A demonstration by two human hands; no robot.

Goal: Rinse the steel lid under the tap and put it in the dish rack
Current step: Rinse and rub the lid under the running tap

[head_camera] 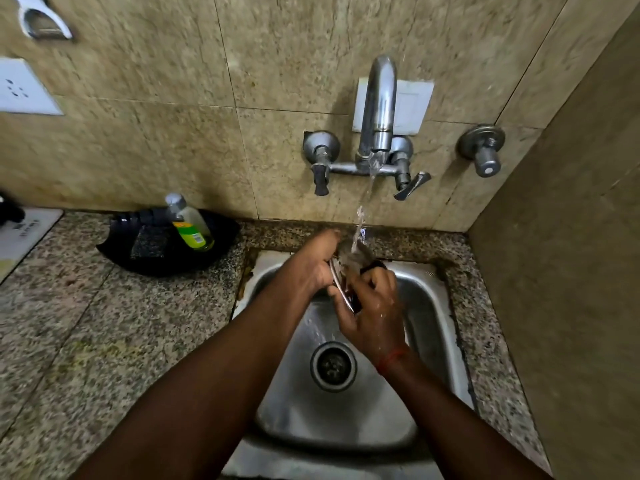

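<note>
The steel lid [349, 263] is held on edge over the steel sink [429, 306], mostly hidden between both hands. My left hand [313, 263] grips its left side and my right hand [372, 317] closes on its lower right side. Water streams from the wall tap [379, 109] straight onto the top of the lid. No dish rack is in view.
A black tray [221, 244] with a green-labelled soap bottle [190, 221] and a dark scrub pad sits on the granite counter left of the sink. A brown wall closes the right side. The sink drain [333, 366] lies below my hands.
</note>
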